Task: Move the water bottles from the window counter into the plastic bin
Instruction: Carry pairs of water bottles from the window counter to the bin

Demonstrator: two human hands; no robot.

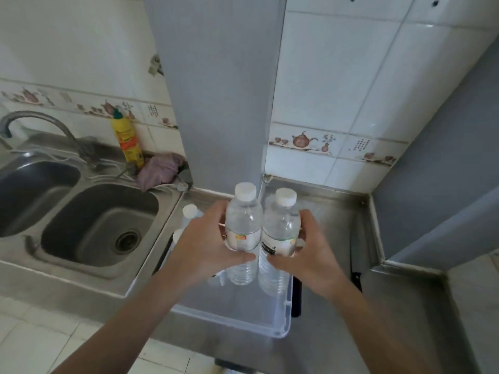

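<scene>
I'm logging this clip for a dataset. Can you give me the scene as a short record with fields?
place: steel kitchen counter beside a sink
left hand: grip around a water bottle
right hand: grip around a second bottle
bottle position: both upright, side by side, above the clear plastic bin
bin contents: two white caps show at its far left
beside the tap: yellow bottle, purple cloth

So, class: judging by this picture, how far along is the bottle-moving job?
Partly done: two white caps show bottles already in the plastic bin. In hand: the left hand and right hand each grip a bottle above it. The window counter is out of view, so the remainder is unknown.
</scene>
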